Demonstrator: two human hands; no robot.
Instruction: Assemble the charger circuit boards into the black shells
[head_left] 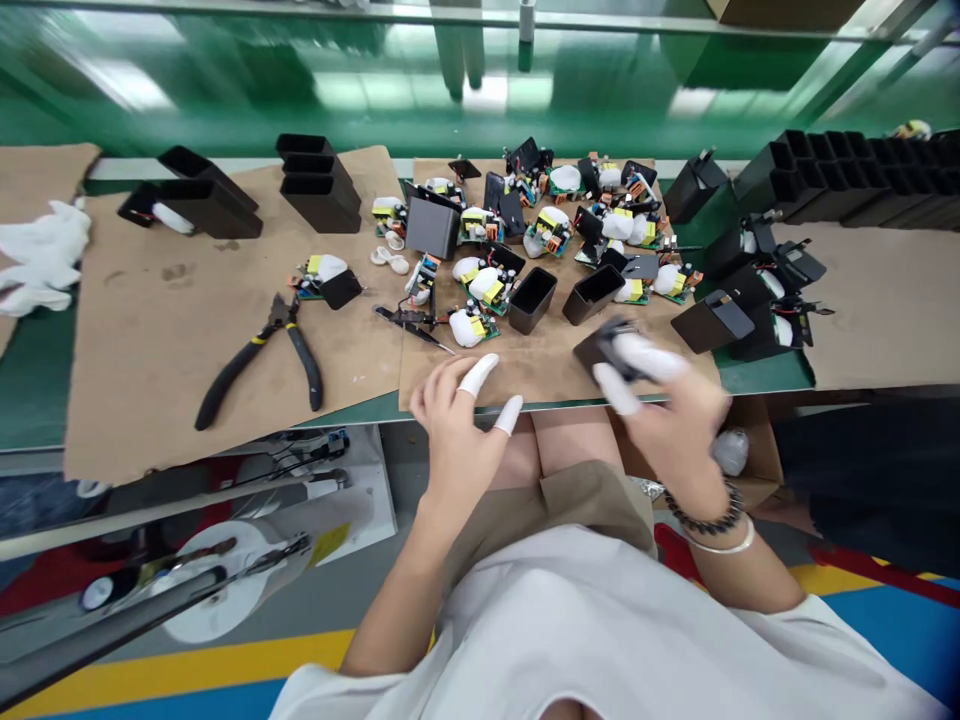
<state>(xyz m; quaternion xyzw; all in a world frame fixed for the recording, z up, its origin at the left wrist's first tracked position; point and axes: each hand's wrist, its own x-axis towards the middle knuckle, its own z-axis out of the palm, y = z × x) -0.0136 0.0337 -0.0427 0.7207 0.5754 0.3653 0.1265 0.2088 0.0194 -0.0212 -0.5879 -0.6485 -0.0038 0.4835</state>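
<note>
My right hand (679,405), white finger cots on its thumb and a finger, grips a black plastic adapter case (592,348) just above the bench's front edge. Motion blurs the case's upper end. My left hand (457,420) holds nothing; its thumb and index finger, also in white cots, are spread apart at the bench edge. Two open black cases (533,298) stand upright between the hands on brown cardboard. Behind them lies a crowd of small circuit boards (551,232) with white glue, yellow transformers and black end caps.
Black-handled pliers (281,345) and a single circuit board (324,270) lie to the left. Tweezers (414,328) rest near the middle. More black cases (319,190) stand at back left, with rows of cases (847,175) at right. A white glove (45,255) lies far left.
</note>
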